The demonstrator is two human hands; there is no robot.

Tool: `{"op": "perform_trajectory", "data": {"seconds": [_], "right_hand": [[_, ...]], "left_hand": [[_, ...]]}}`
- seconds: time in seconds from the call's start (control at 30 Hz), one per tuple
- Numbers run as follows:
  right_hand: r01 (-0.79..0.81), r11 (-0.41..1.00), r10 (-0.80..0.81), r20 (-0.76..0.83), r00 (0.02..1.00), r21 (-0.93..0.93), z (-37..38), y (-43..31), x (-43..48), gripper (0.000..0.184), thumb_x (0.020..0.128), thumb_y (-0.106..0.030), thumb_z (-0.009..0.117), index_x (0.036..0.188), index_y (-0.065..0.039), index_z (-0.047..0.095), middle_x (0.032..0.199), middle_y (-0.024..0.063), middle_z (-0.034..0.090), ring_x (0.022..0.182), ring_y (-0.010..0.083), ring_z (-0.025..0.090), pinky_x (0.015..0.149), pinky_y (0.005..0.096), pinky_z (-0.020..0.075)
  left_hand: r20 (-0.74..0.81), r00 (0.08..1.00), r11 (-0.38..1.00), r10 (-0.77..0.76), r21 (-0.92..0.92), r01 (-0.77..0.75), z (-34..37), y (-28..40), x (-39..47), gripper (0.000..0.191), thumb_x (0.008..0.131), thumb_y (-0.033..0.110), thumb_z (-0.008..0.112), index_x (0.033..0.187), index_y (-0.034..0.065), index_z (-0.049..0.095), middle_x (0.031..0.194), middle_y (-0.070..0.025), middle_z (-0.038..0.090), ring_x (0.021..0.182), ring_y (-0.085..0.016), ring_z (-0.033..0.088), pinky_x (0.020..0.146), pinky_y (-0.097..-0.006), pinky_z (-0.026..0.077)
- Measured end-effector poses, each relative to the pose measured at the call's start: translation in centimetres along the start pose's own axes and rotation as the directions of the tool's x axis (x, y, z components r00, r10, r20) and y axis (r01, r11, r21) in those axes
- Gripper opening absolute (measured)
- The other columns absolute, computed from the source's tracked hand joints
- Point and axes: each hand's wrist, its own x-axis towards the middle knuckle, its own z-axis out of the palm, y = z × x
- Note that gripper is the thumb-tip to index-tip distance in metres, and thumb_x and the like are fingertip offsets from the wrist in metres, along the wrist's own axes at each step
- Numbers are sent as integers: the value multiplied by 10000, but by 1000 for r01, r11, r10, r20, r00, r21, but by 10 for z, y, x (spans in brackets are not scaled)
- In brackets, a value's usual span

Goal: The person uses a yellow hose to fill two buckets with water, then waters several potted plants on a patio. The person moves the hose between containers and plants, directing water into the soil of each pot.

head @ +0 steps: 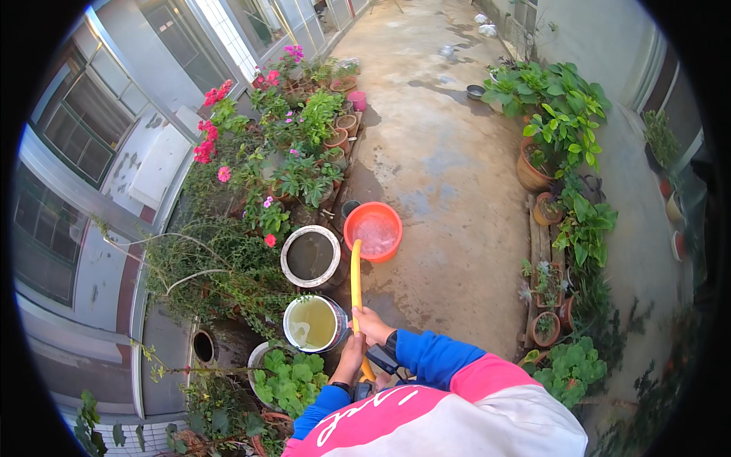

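A yellow hose (356, 280) runs forward from my body, held in both hands. My right hand (372, 327) grips it farther forward, and my left hand (349, 360) holds it closer to me. The hose's far end hangs over the rim of an orange-red plastic basin (390, 251), where the water (374, 233) is churned and frothy. Left of the hose stands a bucket (311, 323) of yellowish-green water, right beside my hands. Beyond it is a dark jar (284, 265) with a pale rim, holding dark water.
Potted flowering plants (308, 131) crowd the left side, with a small dark pot (350, 208) behind the basin. Broad-leaved geranium-like foliage (291, 380) grows by my left forearm. Along the right wall stand a large terracotta pot (532, 165) and planks (539, 245). A metal bowl (475, 92) lies on the concrete (457, 228).
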Motion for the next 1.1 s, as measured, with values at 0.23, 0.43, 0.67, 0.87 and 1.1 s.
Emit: {"op": "perform_trajectory", "data": {"seconds": [0.23, 0.43, 0.67, 0.87, 1.1], "right_hand": [[-92, 995, 87, 123, 989, 34, -9, -5, 9, 305, 943, -382, 405, 1066, -105, 442, 891, 98, 568, 768, 174, 521, 651, 330, 460], [-106, 994, 102, 85, 991, 40, -4, -23, 10, 351, 951, -408, 360, 1115, -109, 439, 960, 119, 589, 848, 206, 558, 709, 359, 473], [-57, 995, 58, -17, 998, 81, 6, -32, 15, 339, 937, -419, 396, 1031, -100, 460, 734, 58, 508, 617, 200, 524, 566, 345, 473], [-56, 997, 56, 1, 998, 57, -1, -31, 9, 335, 939, -423, 386, 1020, -107, 463, 699, 46, 498, 583, 184, 498, 531, 341, 450], [-54, 999, 54, -75, 996, -1, 4, -33, -8, 363, 940, -441, 365, 1040, -102, 452, 710, 53, 478, 591, 188, 476, 529, 353, 443]], "left_hand": [[-80, 994, 952, 78, 302, -50, -6, -8, 7, 465, 958, 416, 296, 980, 7, 516, 765, -74, 563, 698, -179, 547, 645, -325, 440], [-144, 983, 917, 111, 397, -45, 1, 8, -3, 434, 954, 397, 323, 953, 7, 512, 662, -75, 530, 606, -187, 517, 587, -321, 425], [-167, 984, 954, 67, 299, -14, 5, 12, -17, 413, 940, 394, 371, 876, 7, 500, 709, -131, 562, 659, -272, 560, 617, -374, 433], [-176, 980, 948, 97, 316, -37, 11, 4, -21, 391, 942, 383, 383, 899, 13, 501, 744, -151, 566, 696, -290, 557, 639, -381, 439], [-39, 992, 967, 123, 231, -111, 3, 3, -32, 450, 936, 415, 366, 975, -12, 502, 880, -220, 578, 855, -364, 551, 746, -412, 431]]}}
